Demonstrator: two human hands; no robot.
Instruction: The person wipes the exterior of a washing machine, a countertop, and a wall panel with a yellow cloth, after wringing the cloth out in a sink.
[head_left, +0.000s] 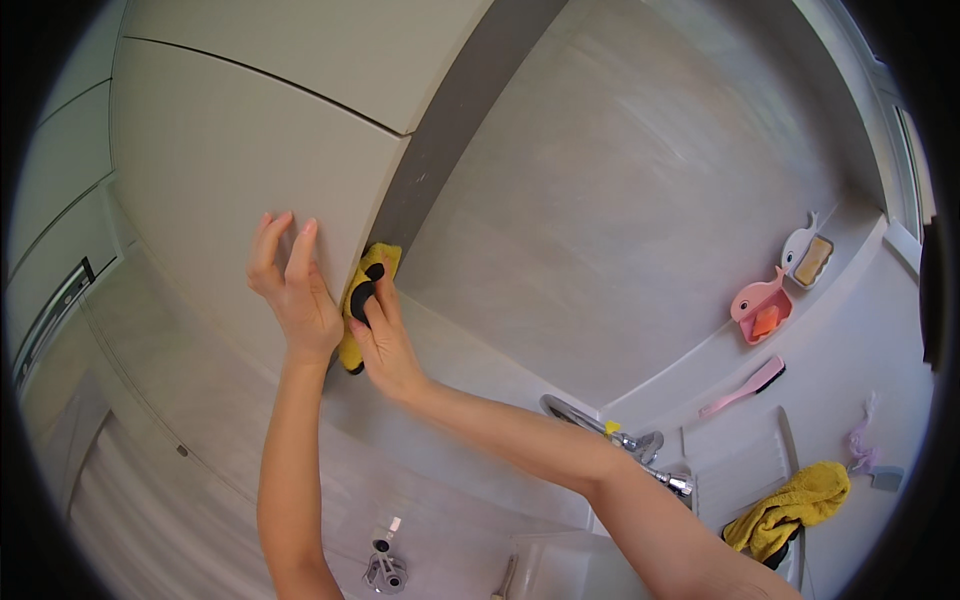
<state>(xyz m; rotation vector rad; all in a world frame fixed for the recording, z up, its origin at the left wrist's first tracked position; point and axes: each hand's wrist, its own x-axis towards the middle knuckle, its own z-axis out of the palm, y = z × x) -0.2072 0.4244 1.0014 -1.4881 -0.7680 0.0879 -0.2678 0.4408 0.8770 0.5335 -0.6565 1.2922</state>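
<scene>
My right hand (386, 341) presses a yellow and black cloth (349, 349) against the narrow side of a white wall cabinet (322, 165). Its fingers hold the cloth along the cabinet's lower front edge. My left hand (294, 289) rests beside that edge on the pale cabinet front, its fingers spread and bent, with nothing in it. A second yellow cloth (795, 506) with dark parts lies crumpled at the lower right, by the ribbed washboard of a white sink.
Below my right forearm is a chrome faucet (574, 412). Along the ledge at right stand a white whale-shaped soap dish (796, 247) and a pink one (746, 306), each holding soap. A pink brush (746, 386) lies nearby. A metal valve (386, 574) sits at the bottom.
</scene>
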